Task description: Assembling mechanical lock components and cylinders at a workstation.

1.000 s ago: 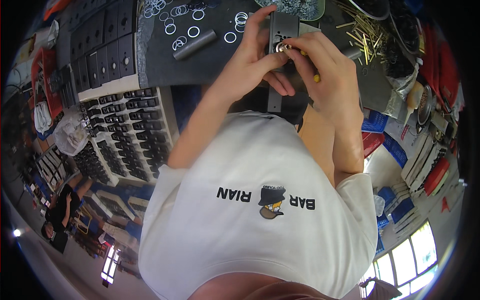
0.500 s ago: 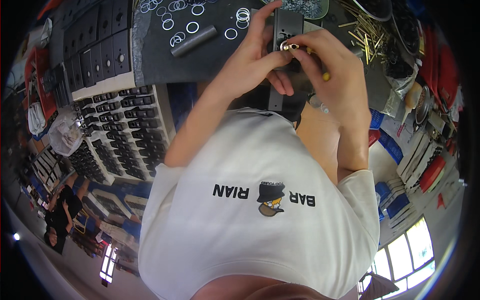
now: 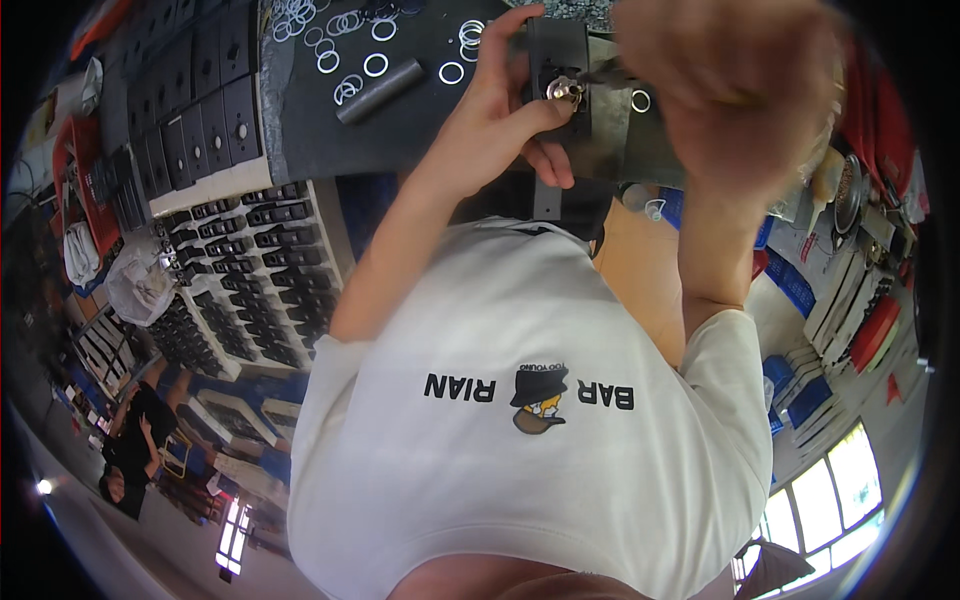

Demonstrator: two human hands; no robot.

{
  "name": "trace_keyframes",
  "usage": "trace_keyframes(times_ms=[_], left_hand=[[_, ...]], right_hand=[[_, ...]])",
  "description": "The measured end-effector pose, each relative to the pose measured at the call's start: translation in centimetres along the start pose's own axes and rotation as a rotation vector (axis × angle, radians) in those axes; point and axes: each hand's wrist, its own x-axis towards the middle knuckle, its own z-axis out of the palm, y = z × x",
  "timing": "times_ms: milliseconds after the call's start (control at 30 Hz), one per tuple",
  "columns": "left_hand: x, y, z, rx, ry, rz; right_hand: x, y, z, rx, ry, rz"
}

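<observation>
My left hand [image 3: 490,125] grips the edge of a long black metal plate [image 3: 560,45]. Its thumb presses beside a shiny ring-shaped metal fitting [image 3: 565,90] on the plate, while the index finger stretches along the plate's left side and the other fingers curl lower down. To the right, my right hand [image 3: 740,90] is smeared by motion above the bench. A yellow streak shows among its fingers, and a dark blurred shape reaches from it toward the fitting; what it holds cannot be made out.
Several loose metal rings [image 3: 375,65] and a grey rod [image 3: 380,92] lie on the dark bench mat to the left. Rows of black parts [image 3: 280,237] stand on a white rack. Black plates [image 3: 200,130] line the far left. A person [image 3: 140,440] is in the left background.
My right hand has moved up and right, away from the fitting, and is now blurred. My left hand stays on the plate. The whole view has shifted slightly.
</observation>
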Motion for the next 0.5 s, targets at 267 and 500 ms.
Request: trace_keyframes(times_ms=[267,500], left_hand=[[0.4,0.1,0.0,-0.021,-0.05,-0.031],[0.6,0.7,0.2,-0.139,-0.085,-0.042]], right_hand=[[0.4,-3.7,2.6,-0.533,0.134,0.255],[0.3,-4.9,1.1,-0.508,0.191,0.428]])
